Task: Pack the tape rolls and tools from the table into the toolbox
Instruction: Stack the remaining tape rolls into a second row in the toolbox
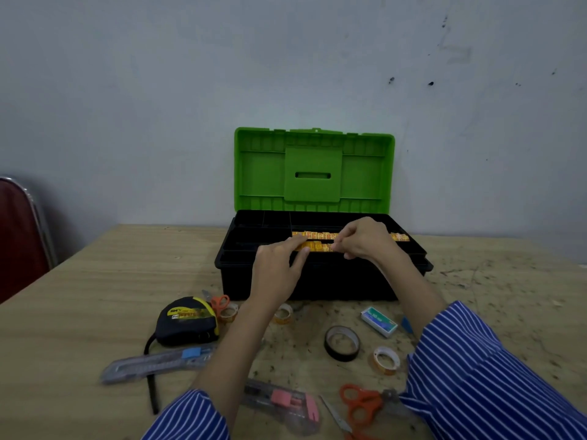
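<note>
Head-worn view, forward-down over nearby table (95, 281)

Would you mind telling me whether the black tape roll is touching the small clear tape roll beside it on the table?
Apart. The head view shows bare table between the black tape roll and the small clear tape roll.

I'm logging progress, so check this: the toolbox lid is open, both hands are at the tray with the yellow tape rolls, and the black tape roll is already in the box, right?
Not quite. The head view shows the black tape roll on the table, in front of the toolbox. The rest holds: the lid is open, and the left hand and right hand are at the yellow tape rolls.
</note>
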